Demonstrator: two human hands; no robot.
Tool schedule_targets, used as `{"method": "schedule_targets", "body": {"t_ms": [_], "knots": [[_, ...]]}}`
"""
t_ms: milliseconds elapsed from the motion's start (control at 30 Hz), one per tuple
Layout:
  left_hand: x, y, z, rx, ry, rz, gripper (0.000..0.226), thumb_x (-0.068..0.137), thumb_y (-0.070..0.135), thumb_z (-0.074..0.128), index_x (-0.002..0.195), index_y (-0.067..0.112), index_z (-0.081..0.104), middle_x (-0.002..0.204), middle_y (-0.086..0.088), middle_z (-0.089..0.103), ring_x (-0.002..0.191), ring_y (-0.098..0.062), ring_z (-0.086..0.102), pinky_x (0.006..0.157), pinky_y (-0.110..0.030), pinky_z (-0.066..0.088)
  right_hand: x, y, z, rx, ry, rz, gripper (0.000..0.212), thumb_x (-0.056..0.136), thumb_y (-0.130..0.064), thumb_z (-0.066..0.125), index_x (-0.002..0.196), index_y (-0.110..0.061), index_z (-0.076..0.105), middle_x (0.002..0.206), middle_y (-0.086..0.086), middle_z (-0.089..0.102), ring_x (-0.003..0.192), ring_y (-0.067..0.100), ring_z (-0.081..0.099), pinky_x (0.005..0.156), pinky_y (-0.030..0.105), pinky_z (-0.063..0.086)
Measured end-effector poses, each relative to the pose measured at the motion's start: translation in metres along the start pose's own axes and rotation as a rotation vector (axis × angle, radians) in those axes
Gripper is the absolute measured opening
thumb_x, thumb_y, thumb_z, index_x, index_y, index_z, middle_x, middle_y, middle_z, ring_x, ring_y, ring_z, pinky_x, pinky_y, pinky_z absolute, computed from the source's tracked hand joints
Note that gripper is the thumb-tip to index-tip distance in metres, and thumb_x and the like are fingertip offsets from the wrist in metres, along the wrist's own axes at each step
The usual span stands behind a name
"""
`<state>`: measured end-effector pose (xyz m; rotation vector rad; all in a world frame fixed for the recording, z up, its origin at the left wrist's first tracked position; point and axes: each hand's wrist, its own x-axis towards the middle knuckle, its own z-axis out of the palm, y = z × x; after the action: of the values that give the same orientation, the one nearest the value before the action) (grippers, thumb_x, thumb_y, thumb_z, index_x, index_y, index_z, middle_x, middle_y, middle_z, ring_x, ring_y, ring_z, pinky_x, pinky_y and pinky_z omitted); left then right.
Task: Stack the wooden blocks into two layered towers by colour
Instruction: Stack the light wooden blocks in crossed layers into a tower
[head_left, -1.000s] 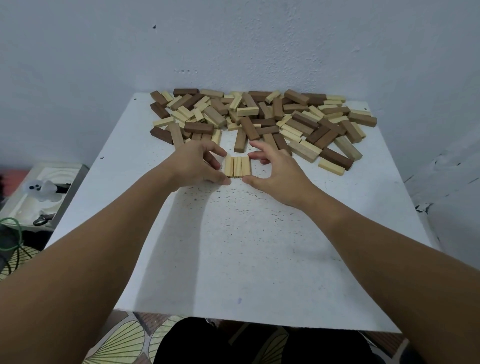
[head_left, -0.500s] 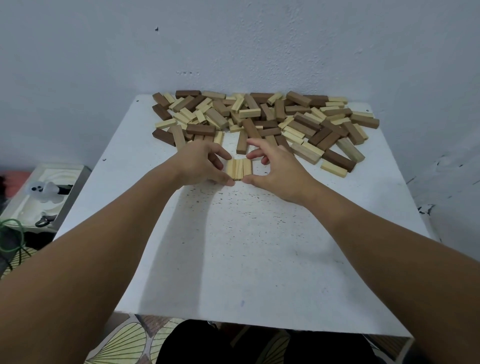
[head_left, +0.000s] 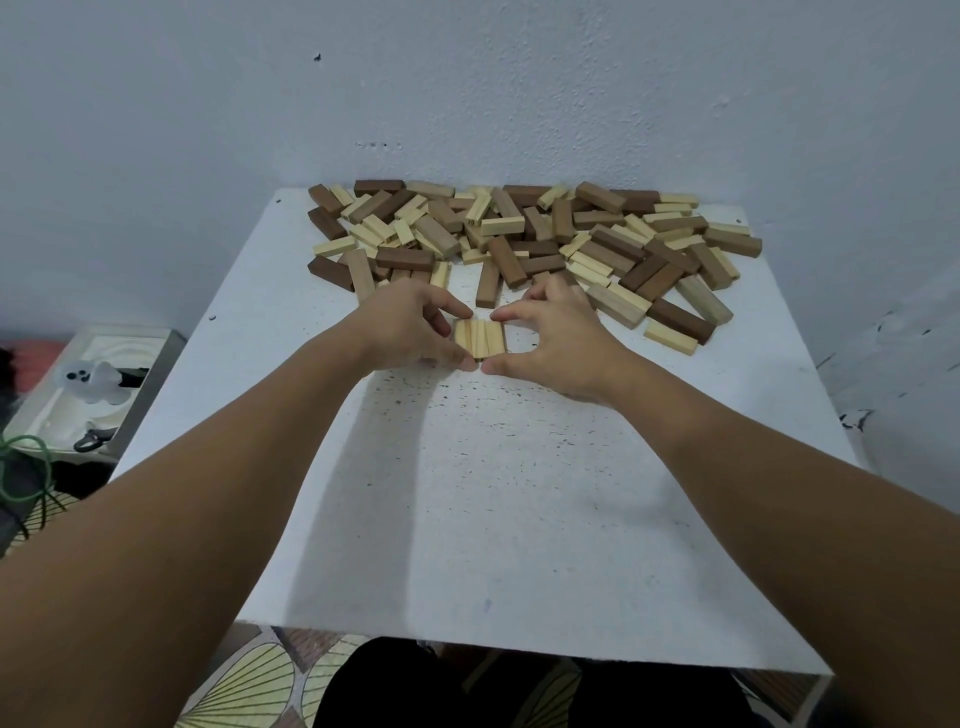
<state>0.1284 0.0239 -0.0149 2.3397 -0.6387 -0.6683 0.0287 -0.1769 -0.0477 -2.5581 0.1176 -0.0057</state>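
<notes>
At the far left, off the table, a white tray (head_left: 130, 343) sits lower down and holds a small pale ghost-shaped figure (head_left: 91, 382) and a dark clip-like piece (head_left: 91, 441); a green cord (head_left: 26, 467) loops just in front of it.

On the white table (head_left: 519, 519), the left hand (head_left: 410, 327) reaches in from the lower left. Its fingers are curled, the forefinger arched over the far end and the thumb (head_left: 460, 361) lying along the near end of a row of three light blocks (head_left: 480, 339), so it pinches the row from the left side. The three blocks lie flat, side by side and touching, their long sides running away from the person, near the middle of the table and just in front of the pile.

The right hand (head_left: 561, 343) mirrors the left: its forefinger curls to the far right corner of the row and its thumb presses at the near end, the tip almost meeting the left thumb. Both hands are half closed around the row, squeezing it between them.

Behind the hands, along the far edge by the wall, lies a loose pile of blocks (head_left: 535, 234), dark brown and pale ones mixed, some lying across others. One brown block (head_left: 488, 283) juts out of the pile towards the row, between the two hands. At the right end of the pile a single pale block (head_left: 670, 336) lies apart on the table top.
</notes>
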Motion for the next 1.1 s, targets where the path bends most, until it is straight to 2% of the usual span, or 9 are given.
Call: {"method": "schedule_targets", "body": {"t_ms": [167,600,733,867,967,1100], "knots": [[-0.001,0.001,0.001,0.018,-0.001,-0.006,0.062,0.067,0.038,0.097,0.124,0.033,0.073,0.102,0.005,0.068,0.087,-0.012,0.065,0.069,-0.022,0.047,0.001,-0.001,-0.001,0.011,-0.006,0.006,0.069,0.074,-0.067,0.081,0.137,-0.044,0.062,0.126,-0.01,0.032,0.131,0.015,0.028,0.104,0.03,0.026],[-0.004,0.004,0.002,-0.023,-0.018,-0.03,0.057,0.071,0.032,0.096,0.122,0.033,0.073,0.099,0.004,0.066,0.078,-0.01,0.062,0.063,-0.017,0.047,0.008,-0.004,-0.003,0.028,-0.023,0.012,0.065,0.07,-0.066,0.084,0.129,-0.05,0.065,0.121,-0.008,0.038,0.122,0.016,0.03,0.1,0.033,0.031],[-0.003,0.006,0.001,0.012,-0.028,-0.012,0.057,0.072,0.035,0.094,0.124,0.033,0.073,0.095,0.001,0.067,0.079,-0.012,0.061,0.067,-0.023,0.046,0.008,-0.006,-0.004,0.005,-0.024,0.008,0.064,0.071,-0.067,0.082,0.131,-0.05,0.064,0.12,-0.008,0.037,0.118,0.014,0.028,0.1,0.033,0.031],[-0.007,0.006,0.003,0.087,0.002,0.024,0.055,0.073,0.039,0.092,0.124,0.037,0.071,0.078,0.001,0.053,0.071,-0.015,0.05,0.067,-0.033,0.039,0.003,-0.01,-0.004,-0.067,0.0,-0.002,0.062,0.072,-0.071,0.079,0.13,-0.052,0.064,0.119,-0.009,0.037,0.119,0.015,0.029,0.1,0.036,0.028],[-0.015,0.004,0.001,0.115,-0.012,0.044,0.054,0.072,0.042,0.093,0.121,0.04,0.071,0.074,0.005,0.042,0.066,-0.014,0.04,0.062,-0.029,0.032,-0.004,-0.017,-0.003,-0.091,-0.01,-0.007,0.061,0.071,-0.073,0.078,0.126,-0.052,0.065,0.118,-0.008,0.036,0.116,0.014,0.027,0.096,0.036,0.022],[-0.037,-0.005,-0.004,0.127,-0.033,0.056,0.052,0.072,0.039,0.093,0.12,0.038,0.071,0.068,0.006,0.034,0.061,-0.013,0.034,0.056,-0.027,0.026,-0.018,-0.032,0.01,-0.057,-0.007,-0.013,0.061,0.07,-0.075,0.078,0.125,-0.051,0.066,0.115,-0.008,0.035,0.117,0.013,0.028,0.098,0.037,0.025]]}}
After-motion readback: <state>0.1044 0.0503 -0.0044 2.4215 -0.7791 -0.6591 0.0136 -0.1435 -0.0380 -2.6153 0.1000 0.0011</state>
